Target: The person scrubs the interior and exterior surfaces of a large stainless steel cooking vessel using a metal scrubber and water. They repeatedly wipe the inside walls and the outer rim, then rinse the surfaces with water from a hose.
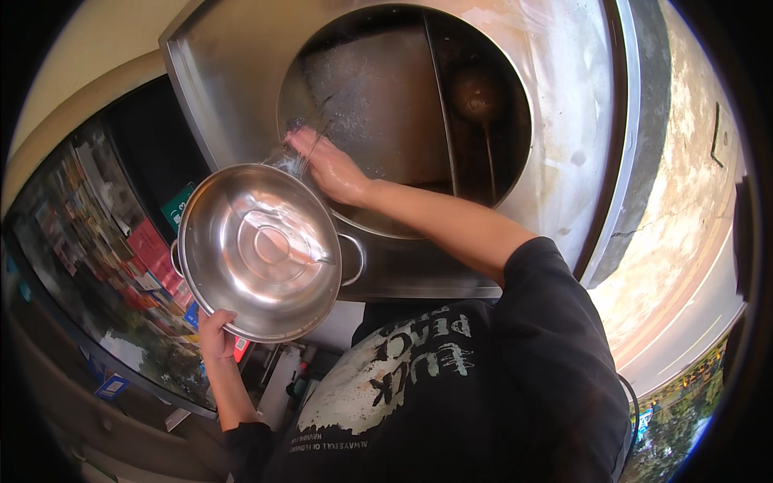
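My left hand (218,333) grips the lower rim of a wide stainless steel pan (259,253) with two loop handles, its thumb over the edge. The pan is tilted and a little liquid lies inside. At its upper edge, water (294,163) splashes around my wet right hand (333,169), which reaches over a large round metal vat (524,163) set in a steel counter. Something small and dark shows at the right fingertips, too blurred to name; whether the fingers hold it is unclear. Dark liquid (380,108) fills the vat's left part.
An upright metal divider (439,96) splits the vat. A long-handled ladle (477,96) rests in the right part. The steel counter (561,121) has a raised edge on the right, with pavement beyond. A glass pane (102,259) with goods or reflections behind stands on the left.
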### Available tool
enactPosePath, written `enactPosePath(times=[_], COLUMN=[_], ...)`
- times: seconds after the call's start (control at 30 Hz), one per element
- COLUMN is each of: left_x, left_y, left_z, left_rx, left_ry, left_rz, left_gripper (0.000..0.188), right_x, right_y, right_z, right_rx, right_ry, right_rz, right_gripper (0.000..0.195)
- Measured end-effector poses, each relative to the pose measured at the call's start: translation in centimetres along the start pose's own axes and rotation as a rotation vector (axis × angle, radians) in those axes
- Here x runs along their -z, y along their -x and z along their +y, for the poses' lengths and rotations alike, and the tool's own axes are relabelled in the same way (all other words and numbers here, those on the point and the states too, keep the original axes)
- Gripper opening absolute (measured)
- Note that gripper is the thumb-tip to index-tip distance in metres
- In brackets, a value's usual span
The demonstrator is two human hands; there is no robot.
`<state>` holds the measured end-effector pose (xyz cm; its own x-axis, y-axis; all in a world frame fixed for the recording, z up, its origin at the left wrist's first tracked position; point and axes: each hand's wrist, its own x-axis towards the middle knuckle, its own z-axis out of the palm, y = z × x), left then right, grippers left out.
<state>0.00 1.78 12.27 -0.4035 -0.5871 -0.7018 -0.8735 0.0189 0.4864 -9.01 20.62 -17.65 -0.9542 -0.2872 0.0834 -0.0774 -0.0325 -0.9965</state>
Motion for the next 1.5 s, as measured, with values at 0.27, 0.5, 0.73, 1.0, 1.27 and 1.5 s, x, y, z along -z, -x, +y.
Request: enactPosePath(times=[0.27, 0.5, 0.73, 1.0, 1.27, 1.5], left_x=[0.2, -2.5, -2.8, 1.7, -19.9, -24.3], left_y=[-2.4, -3.3, -5.8, -8.4, -19.3, -21.8], left_z=[-6.1, -7.5, -9.3, 4.4, 14.5, 11.9], left_rx=[0.086, 0.134, 0.176, -0.005, -1.199, -1.521], left_ry=[0.113, 0.165, 0.069, -0.145, -0.842, -1.101], left_rz=[-0.016, -0.128, -0.171, -0.551, -0.176, 0.098], left_gripper=[0.051, 0.049, 0.051, 0.072, 0.053, 0.060], right_x=[1.2, -0.3, 0.7, 0.4, 1.0, 0.8], right_y=[-9.3, -1.3, -9.6, -6.4, -8.0, -6.9], right_z=[3.4, -0.1, 2.6, -0.2, 2.1, 1.3], right_rx=[-0.233, -0.072, -0.295, 0.039, -0.245, -0.152], right_ry=[0.087, -0.010, 0.001, -0.092, 0.048, 0.005], right_rz=[0.162, 0.189, 0.411, 0.372, 0.330, 0.316], right_gripper=[0.051, 0.050, 0.041, 0.042, 0.042, 0.035])
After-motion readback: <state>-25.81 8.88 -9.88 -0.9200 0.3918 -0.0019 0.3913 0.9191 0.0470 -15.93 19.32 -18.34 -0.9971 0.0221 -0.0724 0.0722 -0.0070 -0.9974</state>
